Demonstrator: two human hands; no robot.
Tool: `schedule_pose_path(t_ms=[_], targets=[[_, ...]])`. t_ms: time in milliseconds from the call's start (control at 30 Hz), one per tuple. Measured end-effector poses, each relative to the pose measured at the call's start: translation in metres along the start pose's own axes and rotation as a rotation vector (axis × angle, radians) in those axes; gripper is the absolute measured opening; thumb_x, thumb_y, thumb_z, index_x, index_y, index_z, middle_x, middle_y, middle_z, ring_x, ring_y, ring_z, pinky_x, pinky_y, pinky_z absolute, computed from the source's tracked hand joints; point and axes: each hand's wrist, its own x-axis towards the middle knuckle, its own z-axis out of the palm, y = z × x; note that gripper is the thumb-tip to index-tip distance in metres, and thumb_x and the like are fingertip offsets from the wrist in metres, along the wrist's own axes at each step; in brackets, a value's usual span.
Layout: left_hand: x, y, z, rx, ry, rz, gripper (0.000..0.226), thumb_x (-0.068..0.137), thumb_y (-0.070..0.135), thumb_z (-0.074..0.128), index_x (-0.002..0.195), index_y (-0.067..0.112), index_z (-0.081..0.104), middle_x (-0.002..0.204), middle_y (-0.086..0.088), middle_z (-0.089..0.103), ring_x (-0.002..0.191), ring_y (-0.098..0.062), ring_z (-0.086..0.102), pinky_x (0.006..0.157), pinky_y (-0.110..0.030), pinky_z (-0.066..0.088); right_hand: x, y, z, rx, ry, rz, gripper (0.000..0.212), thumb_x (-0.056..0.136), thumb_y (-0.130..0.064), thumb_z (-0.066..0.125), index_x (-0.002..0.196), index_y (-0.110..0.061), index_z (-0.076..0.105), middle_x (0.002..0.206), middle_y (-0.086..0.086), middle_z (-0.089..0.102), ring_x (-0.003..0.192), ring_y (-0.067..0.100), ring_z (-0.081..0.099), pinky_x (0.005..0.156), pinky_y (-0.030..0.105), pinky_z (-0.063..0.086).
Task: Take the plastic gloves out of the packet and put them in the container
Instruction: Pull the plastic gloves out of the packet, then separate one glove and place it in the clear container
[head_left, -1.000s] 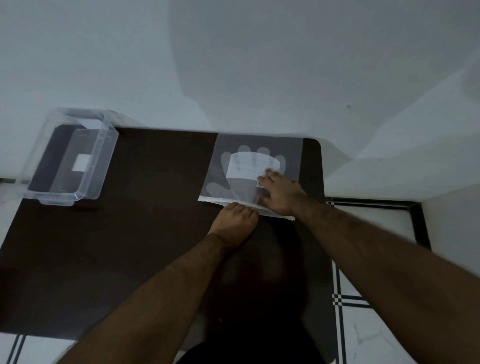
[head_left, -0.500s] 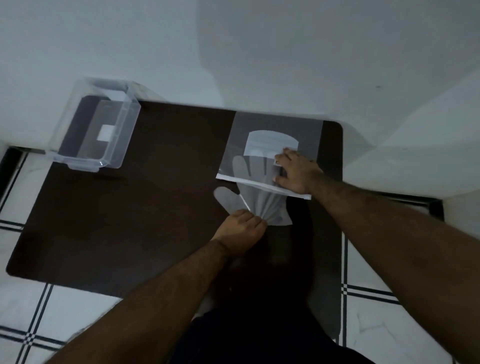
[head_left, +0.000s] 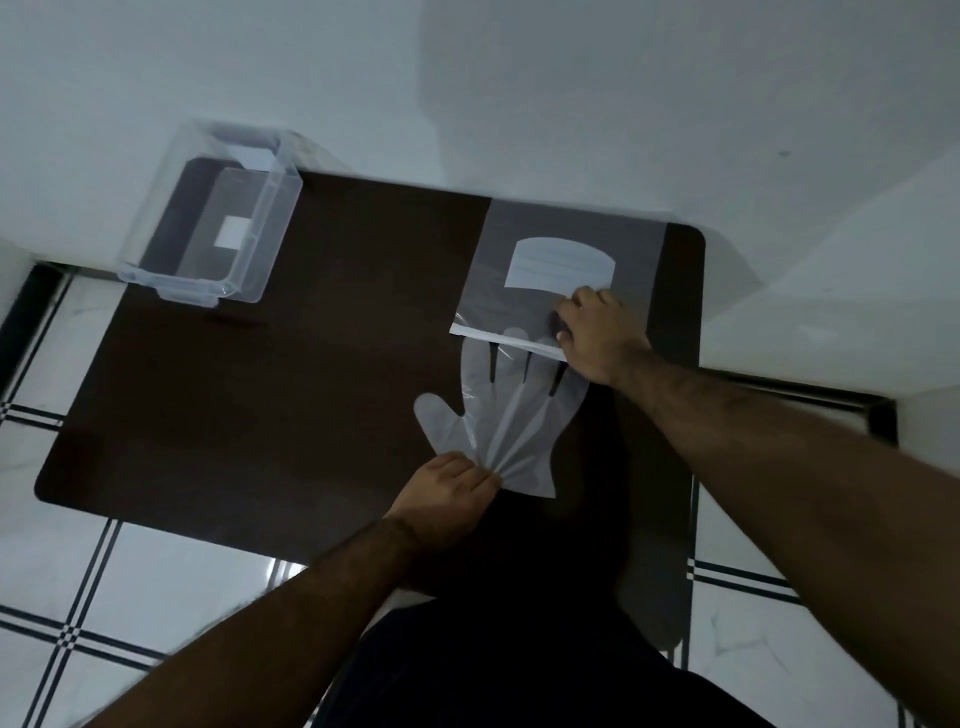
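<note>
A clear plastic packet (head_left: 561, 260) with a white label lies flat at the far right of the dark table (head_left: 291, 395). My right hand (head_left: 600, 332) presses down on the packet's near opening edge. Translucent plastic gloves (head_left: 511, 415) stick out of that opening toward me, only their fingertips still inside. My left hand (head_left: 449, 493) pinches the bunched cuff of the gloves. The clear plastic container (head_left: 218, 223) stands at the table's far left corner, with nothing in it.
A pale wall runs behind the table's far edge. White floor tiles with dark lines (head_left: 104, 571) surround the table on the left, front and right. My dark-clothed body (head_left: 519, 665) is at the near edge.
My left hand has pulled the gloves out of the packet toward me; they were fully inside a second ago. My right hand stayed on the packet's opening. The camera tilted.
</note>
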Motion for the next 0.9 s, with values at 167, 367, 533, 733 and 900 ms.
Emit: schedule_pose_path(t_ms=[167, 367, 533, 733, 900], targets=[[-0.016, 0.006, 0.003, -0.015, 0.013, -0.032, 0.016, 0.096, 0.019, 0.066, 0.103, 0.01, 0.078, 0.089, -0.007, 0.077, 0.078, -0.026, 0.073, 0.082, -0.042, 0.061, -0.018, -0.017, 0.013, 0.042, -0.062, 0.009, 0.036, 0.104, -0.044, 0.057, 0.132, -0.022, 0.061, 0.139, 0.007, 0.058, 0.129, 0.03, 0.054, 0.11, 0.051, 0.049], [-0.031, 0.004, 0.002, -0.026, 0.012, -0.042, 0.015, 0.094, 0.017, 0.07, 0.104, 0.011, 0.079, 0.086, -0.005, 0.076, 0.075, -0.025, 0.07, 0.081, -0.039, 0.058, -0.03, -0.026, 0.02, 0.06, -0.016, 0.043, 0.044, 0.103, -0.046, 0.057, 0.14, -0.022, 0.056, 0.141, 0.004, 0.058, 0.132, 0.029, 0.055, 0.114, 0.055, 0.045], [-0.041, 0.004, 0.003, -0.059, -0.029, -0.042, 0.014, 0.094, 0.022, 0.07, 0.102, 0.015, 0.079, 0.087, -0.003, 0.077, 0.077, -0.023, 0.07, 0.087, -0.038, 0.054, -0.059, -0.051, 0.036, -0.1, -0.01, -0.279, 0.055, 0.107, -0.052, 0.043, 0.152, -0.021, 0.05, 0.155, 0.007, 0.053, 0.143, 0.03, 0.048, 0.122, 0.059, 0.035], [-0.055, 0.008, 0.001, -0.068, -0.029, -0.037, 0.016, 0.093, 0.027, 0.067, 0.094, 0.015, 0.078, 0.081, -0.002, 0.075, 0.072, -0.024, 0.069, 0.084, -0.038, 0.05, -0.099, -0.089, 0.056, -0.032, -0.128, -0.402, 0.054, 0.109, -0.055, 0.038, 0.152, -0.025, 0.051, 0.158, 0.004, 0.051, 0.147, 0.025, 0.044, 0.126, 0.055, 0.028], [-0.083, 0.013, -0.007, -0.12, 0.063, -0.098, 0.029, 0.098, 0.034, 0.072, 0.112, 0.01, 0.078, 0.099, -0.004, 0.077, 0.086, -0.023, 0.071, 0.089, -0.041, 0.054, -0.129, -0.113, 0.079, 0.038, -0.164, -0.314, 0.073, 0.108, -0.062, 0.031, 0.171, -0.027, 0.017, 0.18, 0.003, 0.011, 0.166, 0.026, 0.009, 0.133, 0.055, 0.008]])
